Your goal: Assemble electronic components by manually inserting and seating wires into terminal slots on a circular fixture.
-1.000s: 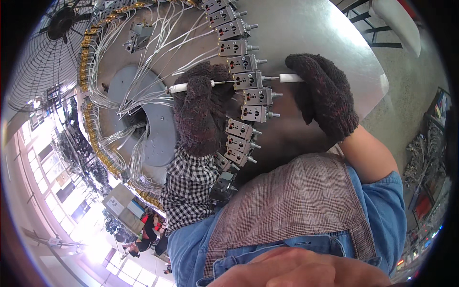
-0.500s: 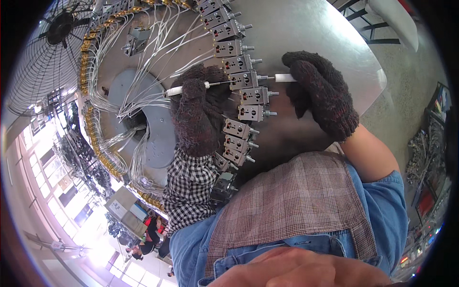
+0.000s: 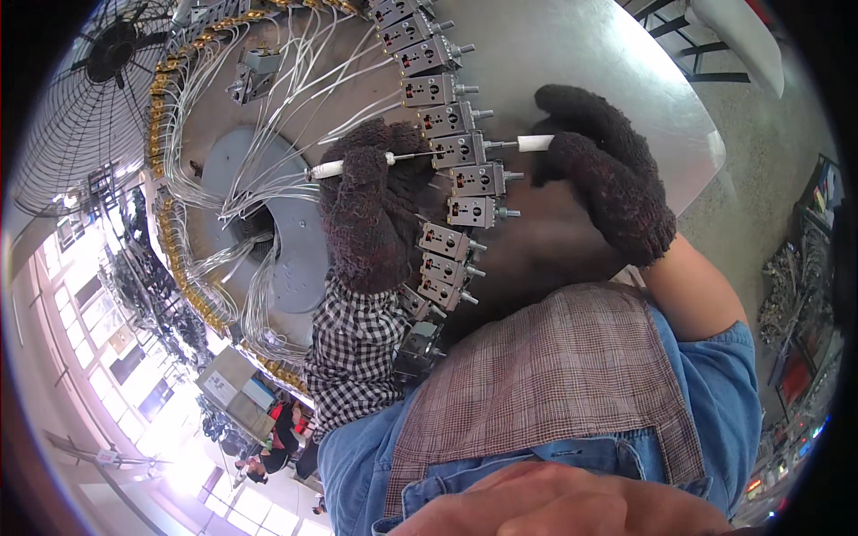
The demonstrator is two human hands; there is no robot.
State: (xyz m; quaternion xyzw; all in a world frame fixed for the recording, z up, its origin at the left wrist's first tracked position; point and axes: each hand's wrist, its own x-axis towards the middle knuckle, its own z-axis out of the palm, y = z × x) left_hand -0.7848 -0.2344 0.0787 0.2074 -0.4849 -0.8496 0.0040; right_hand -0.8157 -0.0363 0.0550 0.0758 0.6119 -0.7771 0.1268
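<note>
My left hand [image 3: 365,210], in a dark knitted glove, is closed around a thin screwdriver with a white handle [image 3: 327,170]. Its slim shaft points right and meets a small metal control box [image 3: 458,151] in the curved row. On the box's other side, my right hand [image 3: 617,183], gloved alike, pinches a second tool with a white cylindrical handle [image 3: 534,143]. This tool's narrow metal end lines up with the box's protruding spindle; I cannot tell whether it is seated on it. The left glove hides part of the row.
More boxes with threaded spindles [image 3: 474,180] curve along the metal table [image 3: 572,45]. White wires [image 3: 268,192] fan from a grey central disc [image 3: 299,250] toward brass fittings [image 3: 161,116]. A loose box [image 3: 256,73] lies among the wires. A large fan [image 3: 112,54] stands at far left.
The fingers of my right hand have shifted around the white handle: the upper finger now reaches out above it, and the handle sits slightly further right. My left hand stays almost still.
</note>
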